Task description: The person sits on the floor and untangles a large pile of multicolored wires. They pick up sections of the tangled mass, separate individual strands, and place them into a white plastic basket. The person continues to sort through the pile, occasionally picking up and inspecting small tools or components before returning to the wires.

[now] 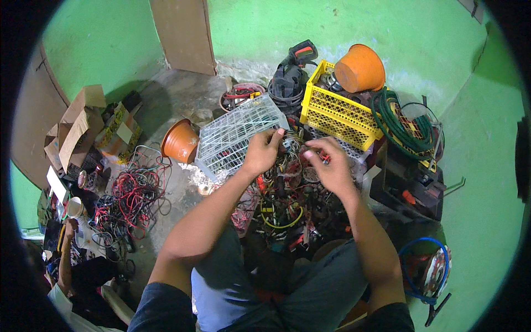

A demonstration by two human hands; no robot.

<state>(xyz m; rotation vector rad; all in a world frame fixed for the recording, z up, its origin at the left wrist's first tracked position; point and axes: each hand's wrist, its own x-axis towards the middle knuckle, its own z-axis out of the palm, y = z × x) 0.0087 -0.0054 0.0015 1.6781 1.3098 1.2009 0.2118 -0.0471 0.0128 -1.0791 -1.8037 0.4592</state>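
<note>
My left hand (265,150) is closed with the thumb on top, and a looped bundle of thin wires (294,139) comes out at its fingertips. Just to the right, my right hand (330,162) has its thumb and fingers bent around the edge of the same tangle; whether anything is pinched between them cannot be made out. Below both hands spreads a heap of mixed cables, connectors and small parts (290,203), with a yellow cable loop (282,226) near my knees. Left of my left hand, a translucent plastic crate (240,128) lies tilted over more wires.
A yellow crate (340,116) holds an orange pot (360,68); a green hose (383,120) hangs beside it. Behind stands a black pressure washer (288,79). Another orange pot (181,141), a red-and-black wire pile (137,186) and a co-worker's arm (65,257) are at left.
</note>
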